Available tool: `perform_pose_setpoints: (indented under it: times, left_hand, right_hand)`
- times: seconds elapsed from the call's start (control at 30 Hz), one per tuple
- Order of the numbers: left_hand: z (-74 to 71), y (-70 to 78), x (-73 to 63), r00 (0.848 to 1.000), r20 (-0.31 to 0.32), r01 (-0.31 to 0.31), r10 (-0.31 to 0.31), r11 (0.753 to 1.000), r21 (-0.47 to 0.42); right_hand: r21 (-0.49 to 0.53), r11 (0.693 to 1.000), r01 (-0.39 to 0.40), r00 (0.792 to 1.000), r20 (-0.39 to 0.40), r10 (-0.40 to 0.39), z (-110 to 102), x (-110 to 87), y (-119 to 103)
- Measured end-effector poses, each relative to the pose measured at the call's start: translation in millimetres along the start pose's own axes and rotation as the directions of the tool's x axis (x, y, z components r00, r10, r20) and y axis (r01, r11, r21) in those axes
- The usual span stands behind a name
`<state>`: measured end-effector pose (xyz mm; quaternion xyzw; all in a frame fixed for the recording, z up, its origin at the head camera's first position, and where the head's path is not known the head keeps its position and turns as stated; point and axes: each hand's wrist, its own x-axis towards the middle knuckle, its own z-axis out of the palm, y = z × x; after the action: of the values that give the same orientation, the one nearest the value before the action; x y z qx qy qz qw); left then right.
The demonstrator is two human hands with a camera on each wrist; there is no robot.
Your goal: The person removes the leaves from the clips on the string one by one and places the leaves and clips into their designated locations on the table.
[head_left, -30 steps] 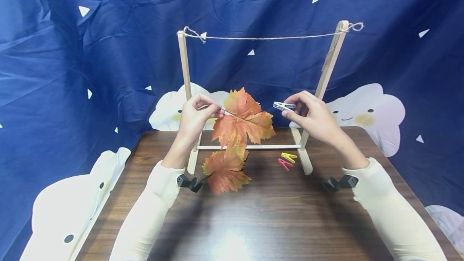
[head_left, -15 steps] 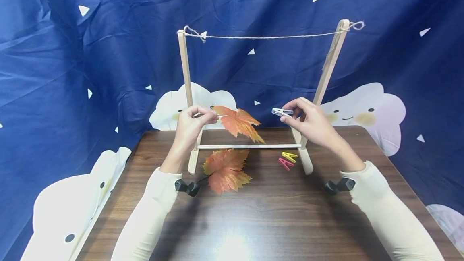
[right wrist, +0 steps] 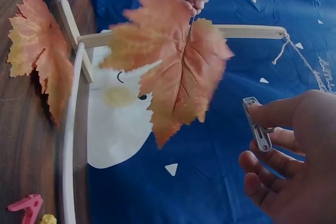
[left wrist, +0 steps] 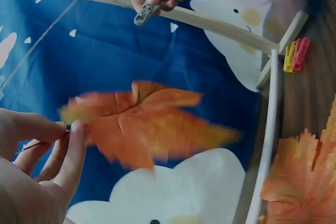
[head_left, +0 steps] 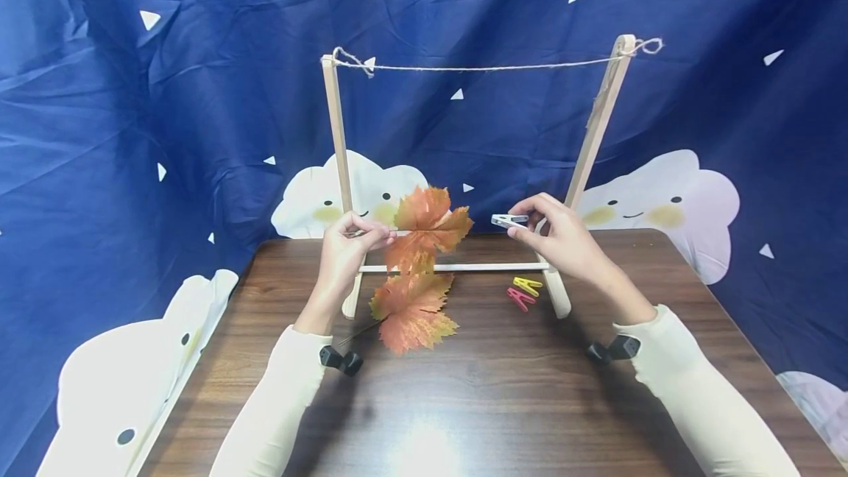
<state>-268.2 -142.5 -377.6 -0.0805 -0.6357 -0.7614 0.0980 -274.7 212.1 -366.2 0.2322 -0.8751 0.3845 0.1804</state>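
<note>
My left hand (head_left: 346, 249) pinches the thin stem of an orange maple leaf (head_left: 430, 230) between thumb and fingertips, holding it up off the table. In the left wrist view the leaf (left wrist: 142, 119) spreads out to the right of the fingertips and is a little blurred. My right hand (head_left: 559, 235) pinches a whitish-grey clothespin (head_left: 510, 220), which points left toward the leaf with a gap between them. In the right wrist view the clothespin (right wrist: 257, 124) sits between thumb and fingers. A second maple leaf (head_left: 414, 313) lies on the table below the held one.
A wooden frame (head_left: 596, 124) stands at the back of the table, with a string (head_left: 483, 68) tied across its top and a white bar (head_left: 490, 267) low down. A yellow clothespin (head_left: 528, 285) and a pink clothespin (head_left: 520, 299) lie by its right foot on the brown table (head_left: 503, 389).
Both hands have moved down a little, with the leaf and the clothespin still held. The held leaf tipped nearly edge-on, then swung back to show its face.
</note>
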Motion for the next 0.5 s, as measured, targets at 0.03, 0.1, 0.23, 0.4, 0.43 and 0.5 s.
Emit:
perform_pose_setpoints:
  times: [0.03,0.1,0.23,0.4,0.43,0.5]
  left_hand:
    - [-1.0,-2.2,-0.9,1.000,-0.002,0.005,-0.005,1.000,-0.005]
    - [-2.9,-5.7,-2.6,1.000,-0.007,0.015,-0.015,1.000,-0.001]
    - [-7.2,-12.9,-5.6,0.999,-0.025,0.035,-0.035,0.999,-0.005]
    - [-13.9,-23.5,-11.2,0.997,-0.047,0.057,-0.058,0.998,-0.025]
    - [-15.2,-25.6,-12.7,0.997,-0.050,0.062,-0.063,0.998,-0.034]
    - [-17.6,-29.6,-16.1,0.995,-0.057,0.077,-0.080,0.995,-0.059]
  right_hand:
    - [-0.002,1.000,-0.002,1.000,0.004,0.002,1,-0.8,1]
    - [-0.001,1.000,-0.006,1.000,0.010,0.006,4,-2.4,2]
    - [0.005,1.000,-0.020,0.999,0.027,0.020,7,-5.9,3]
    - [0.004,1.000,-0.027,0.999,0.044,0.027,11,-11.2,6]
    - [0.005,1.000,-0.027,0.999,0.045,0.027,13,-12.3,7]
    - [0.001,1.000,-0.030,0.998,0.049,0.030,16,-14.7,11]
